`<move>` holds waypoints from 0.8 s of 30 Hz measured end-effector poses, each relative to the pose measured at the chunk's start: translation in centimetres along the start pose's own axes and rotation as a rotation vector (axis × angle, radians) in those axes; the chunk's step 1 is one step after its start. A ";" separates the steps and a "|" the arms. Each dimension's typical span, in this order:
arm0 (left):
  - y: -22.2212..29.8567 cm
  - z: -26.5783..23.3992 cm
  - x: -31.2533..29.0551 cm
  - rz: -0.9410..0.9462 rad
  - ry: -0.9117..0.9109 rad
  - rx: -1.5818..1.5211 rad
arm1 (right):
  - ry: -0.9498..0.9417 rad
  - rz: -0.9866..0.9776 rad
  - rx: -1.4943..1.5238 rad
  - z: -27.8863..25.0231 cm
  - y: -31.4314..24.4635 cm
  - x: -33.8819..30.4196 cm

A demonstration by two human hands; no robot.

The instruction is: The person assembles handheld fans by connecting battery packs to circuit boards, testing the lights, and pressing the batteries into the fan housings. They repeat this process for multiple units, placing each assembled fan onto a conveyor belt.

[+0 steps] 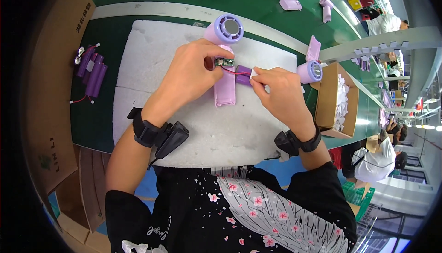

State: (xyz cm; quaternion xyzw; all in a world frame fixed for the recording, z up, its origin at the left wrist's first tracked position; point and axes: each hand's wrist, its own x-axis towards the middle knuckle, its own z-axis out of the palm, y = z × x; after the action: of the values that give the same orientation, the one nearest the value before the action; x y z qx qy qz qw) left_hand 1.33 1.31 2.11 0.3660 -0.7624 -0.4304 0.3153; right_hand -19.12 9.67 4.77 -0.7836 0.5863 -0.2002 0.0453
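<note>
A light purple handheld fan (224,89) lies with its handle opened toward me and its round head (225,28) at the far end. My left hand (186,71) is closed around the upper handle, thumb and fingertips beside a small green circuit board (224,62). Red and dark wires run from the board toward a purple cylindrical battery (242,75) just right of the handle. My right hand (284,92) pinches a small white piece (252,73) at the battery's right end; its fingertips partly hide that piece.
The work lies on a white foam sheet (184,138) over a green table. Several wired batteries (94,75) lie at left beside a large cardboard box (50,91). At right stand another fan (309,72) and a carton of white pieces (326,101). Beyond are a conveyor and people.
</note>
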 end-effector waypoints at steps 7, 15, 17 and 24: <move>-0.1 -0.2 0.3 -0.010 -0.018 -0.012 | -0.088 0.011 -0.148 0.5 -0.7 1.0; -0.4 -0.2 0.0 -0.032 0.009 -0.014 | -0.099 0.067 -0.193 1.0 -0.9 1.2; -0.5 0.1 0.0 -0.024 -0.008 -0.012 | -0.100 0.152 0.052 0.4 0.0 0.7; -0.6 0.4 0.0 -0.007 0.001 -0.037 | -0.047 0.089 0.157 0.6 0.6 0.0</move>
State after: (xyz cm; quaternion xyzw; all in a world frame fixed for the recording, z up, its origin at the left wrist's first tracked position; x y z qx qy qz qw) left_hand 1.19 1.22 1.44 0.3629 -0.7529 -0.4456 0.3209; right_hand -19.44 9.42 4.08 -0.7553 0.6018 -0.2249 0.1293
